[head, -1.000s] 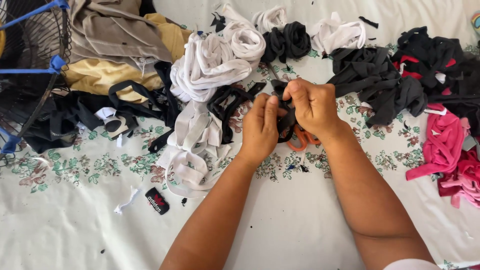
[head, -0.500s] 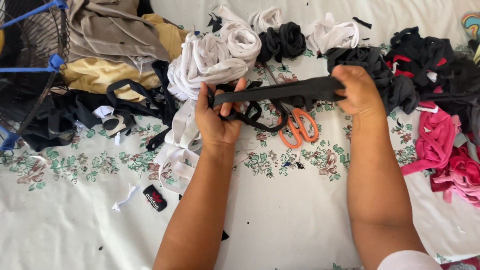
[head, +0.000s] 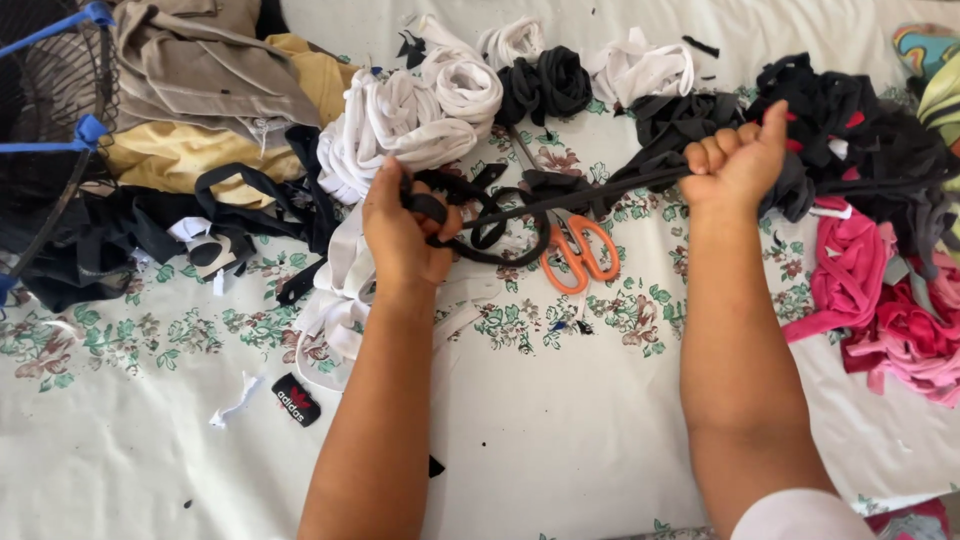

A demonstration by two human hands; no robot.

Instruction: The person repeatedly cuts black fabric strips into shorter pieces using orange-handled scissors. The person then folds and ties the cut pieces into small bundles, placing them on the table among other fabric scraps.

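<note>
1 head-worn camera looks steeply down, close over the cloth-covered bench, facing outward past both forearms.

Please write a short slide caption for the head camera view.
Two hands stretch a black fabric strip above orange scissors.

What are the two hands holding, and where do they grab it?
A black fabric strip, pulled tight between them. The left hand grips one end by its looped part; the right hand holds the other end in a closed fist.

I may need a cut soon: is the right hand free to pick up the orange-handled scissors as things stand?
Probably not at once: the right hand is fisted around the stretched black fabric strip. The scissors lie uncovered just beneath it.
</note>
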